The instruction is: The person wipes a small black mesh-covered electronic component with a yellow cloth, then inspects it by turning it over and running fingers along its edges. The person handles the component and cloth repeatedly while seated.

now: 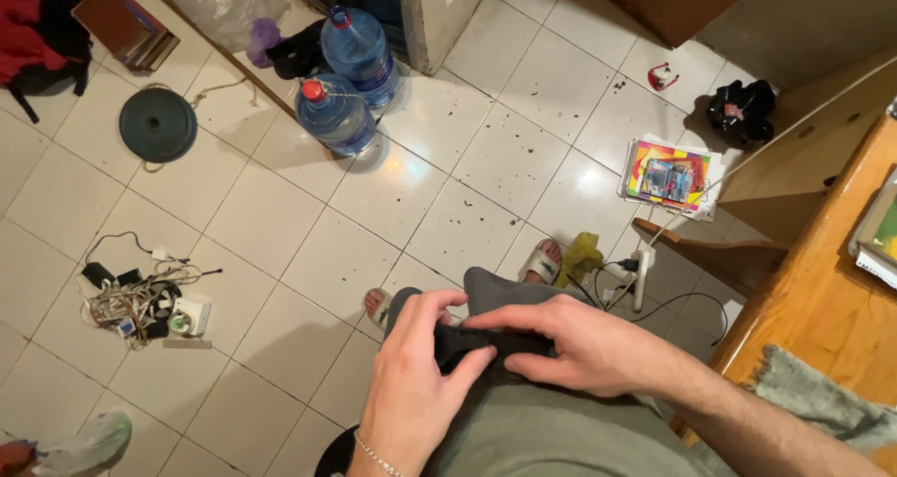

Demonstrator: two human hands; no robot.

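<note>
black and small, the thing [486,344] in my hands sits low in the middle of the view, just above my lap. i cannot tell what it is, maybe a bit of dark cloth or a soft case. my left hand [411,384] is curled around its left end, with the fingers bent over the top and the thumb near the middle. there is a thin silver bracelet [377,456] on that wrist. my right hand [579,346] comes in from the right and lies over the other end, fingers long and nearly flat, pressing down on it. both hands are closed on it, not wide open. the two hands touch each other in the middle.

under my hands i see my grey-green trousers [551,440] and my two feet in pale sandals [542,262] on the white tile floor [280,234]. the floor has many little dark specks on it.

two big blue water bottles [346,85] stand at the top, one with a red cap. a round dark disc [158,124] lies to their left. a messy pile of cables with a white plug box [149,304] lies on the left, well apart from me. a stack of bright papers [668,176] lies on the right, near a wooden desk [822,299]. a yellow rag [581,256] and a white power strip [641,276] lie just beside my right foot.
</note>
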